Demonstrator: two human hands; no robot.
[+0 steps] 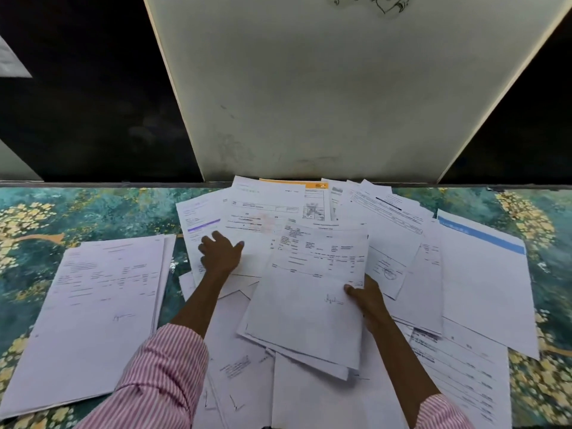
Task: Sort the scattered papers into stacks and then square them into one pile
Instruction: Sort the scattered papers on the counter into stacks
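White printed papers lie scattered across the middle of the table, overlapping each other (399, 230). A small stack of sheets (93, 311) sits apart on the left. My right hand (368, 300) grips the right edge of a thin bundle of printed forms (309, 292), thumb on top, lifted slightly over the heap. My left hand (220, 253) rests on the loose sheets at the centre left, fingers bent, thumb spread to the right. Both forearms wear pink striped sleeves.
The table carries a teal cloth with yellow flowers (31, 218). A pale wall panel (325, 88) rises right behind the table's far edge, dark on both sides. A sheet with a blue band (486, 274) lies far right; one with an orange header (309, 184) at the back.
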